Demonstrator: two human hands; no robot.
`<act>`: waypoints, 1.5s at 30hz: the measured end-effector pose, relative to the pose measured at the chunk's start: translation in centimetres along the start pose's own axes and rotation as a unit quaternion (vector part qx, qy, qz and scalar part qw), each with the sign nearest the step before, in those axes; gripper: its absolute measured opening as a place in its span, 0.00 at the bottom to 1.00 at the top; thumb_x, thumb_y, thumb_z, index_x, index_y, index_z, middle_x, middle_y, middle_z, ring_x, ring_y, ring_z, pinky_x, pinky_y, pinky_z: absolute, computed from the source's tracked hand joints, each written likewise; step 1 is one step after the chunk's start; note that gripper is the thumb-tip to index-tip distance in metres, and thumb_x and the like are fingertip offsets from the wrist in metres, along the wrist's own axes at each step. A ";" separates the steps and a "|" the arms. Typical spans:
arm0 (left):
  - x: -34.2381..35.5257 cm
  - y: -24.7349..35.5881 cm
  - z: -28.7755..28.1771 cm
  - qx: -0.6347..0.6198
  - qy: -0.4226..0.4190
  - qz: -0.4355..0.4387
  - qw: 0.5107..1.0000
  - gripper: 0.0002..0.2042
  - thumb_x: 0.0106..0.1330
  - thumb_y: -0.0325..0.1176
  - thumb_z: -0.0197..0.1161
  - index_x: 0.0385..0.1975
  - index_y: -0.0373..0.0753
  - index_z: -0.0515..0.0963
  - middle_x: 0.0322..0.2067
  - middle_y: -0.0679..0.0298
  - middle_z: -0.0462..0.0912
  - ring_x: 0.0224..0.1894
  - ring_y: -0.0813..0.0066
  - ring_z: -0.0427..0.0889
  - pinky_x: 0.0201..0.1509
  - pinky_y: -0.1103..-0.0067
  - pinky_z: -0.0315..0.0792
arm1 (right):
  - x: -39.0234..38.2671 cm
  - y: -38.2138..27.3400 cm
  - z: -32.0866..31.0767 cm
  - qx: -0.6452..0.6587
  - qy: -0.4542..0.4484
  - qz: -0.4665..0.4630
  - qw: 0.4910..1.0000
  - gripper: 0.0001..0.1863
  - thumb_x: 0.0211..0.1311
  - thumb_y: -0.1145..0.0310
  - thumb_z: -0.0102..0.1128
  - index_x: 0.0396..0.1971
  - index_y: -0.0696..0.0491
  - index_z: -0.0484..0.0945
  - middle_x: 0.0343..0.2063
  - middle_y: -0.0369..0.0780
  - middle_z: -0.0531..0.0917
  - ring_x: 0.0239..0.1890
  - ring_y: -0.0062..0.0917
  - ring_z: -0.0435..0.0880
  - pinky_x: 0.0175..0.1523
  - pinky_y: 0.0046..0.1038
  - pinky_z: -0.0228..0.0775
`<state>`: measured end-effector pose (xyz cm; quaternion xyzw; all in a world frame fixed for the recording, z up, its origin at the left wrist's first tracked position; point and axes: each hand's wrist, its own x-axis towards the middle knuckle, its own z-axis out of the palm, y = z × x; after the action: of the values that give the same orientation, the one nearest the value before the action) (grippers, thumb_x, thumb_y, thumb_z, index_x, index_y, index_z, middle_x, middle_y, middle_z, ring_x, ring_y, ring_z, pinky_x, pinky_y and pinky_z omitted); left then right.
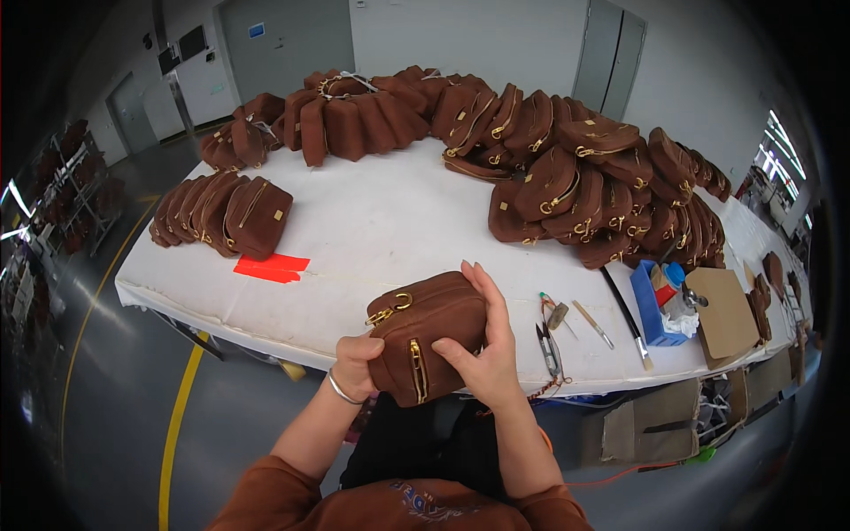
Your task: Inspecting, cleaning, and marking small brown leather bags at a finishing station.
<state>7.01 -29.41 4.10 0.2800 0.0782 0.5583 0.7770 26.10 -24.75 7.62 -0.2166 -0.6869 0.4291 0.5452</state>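
Between my two hands is a small brown handbag (443, 310), held up at the near edge of the table. A gold zipper runs along the face toward me, and a gold clasp hangs at its upper left corner. My left hand (356, 367), with a silver bangle at the wrist, pinches the bag's lower left side. On the right side, my right hand (487, 350) grips the bag, its thumb on the near face and its fingers stretched along the far edge. The bag's underside is hidden.
A row of brown bags (212, 212) stands at left beside red tape (271, 268). More bags (575, 168) are heaped along the back and right. At right lie snips (547, 350), a brush (627, 319), a blue bin (651, 305) and a cardboard box (724, 314).
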 end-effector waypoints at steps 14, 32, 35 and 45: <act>0.5 0.8 2.6 0.117 -0.023 -0.070 0.990 0.44 0.45 0.27 0.71 0.68 0.32 0.59 0.61 0.53 0.71 0.62 0.60 0.73 0.67 0.70 0.66 | -1.0 0.5 -0.8 0.118 0.011 -0.004 0.993 0.48 0.60 0.48 0.67 0.69 0.63 0.55 0.68 0.48 0.63 0.67 0.32 0.66 0.69 0.33 0.58; 0.4 -0.8 -1.0 0.371 -0.048 -0.086 0.923 0.39 0.53 0.24 0.75 0.67 0.35 0.63 0.61 0.67 0.70 0.62 0.77 0.66 0.66 0.78 0.62 | -3.4 2.2 -0.4 0.075 0.112 0.131 0.982 0.27 0.68 0.69 0.61 0.61 0.67 0.67 0.53 0.46 0.78 0.54 0.25 0.77 0.60 0.27 0.68; 0.2 -1.1 -1.5 0.371 -0.058 -0.081 0.923 0.39 0.54 0.24 0.74 0.67 0.35 0.63 0.61 0.67 0.70 0.62 0.77 0.66 0.66 0.78 0.62 | -3.7 2.4 -0.3 0.063 0.118 0.135 0.982 0.25 0.67 0.71 0.61 0.60 0.67 0.69 0.52 0.46 0.79 0.53 0.25 0.78 0.59 0.25 0.69; -0.7 -1.7 -1.5 0.321 -0.016 -0.076 0.944 0.35 0.58 0.26 0.71 0.67 0.36 0.63 0.60 0.65 0.72 0.64 0.74 0.68 0.67 0.75 0.63 | -5.2 3.6 0.5 0.105 0.171 0.136 0.970 0.19 0.64 0.79 0.61 0.54 0.67 0.74 0.45 0.45 0.84 0.45 0.22 0.83 0.53 0.23 0.75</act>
<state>7.49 -29.91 1.88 0.5169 0.2624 0.4387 0.6867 26.67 -26.93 1.70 -0.3202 -0.4985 0.5251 0.6109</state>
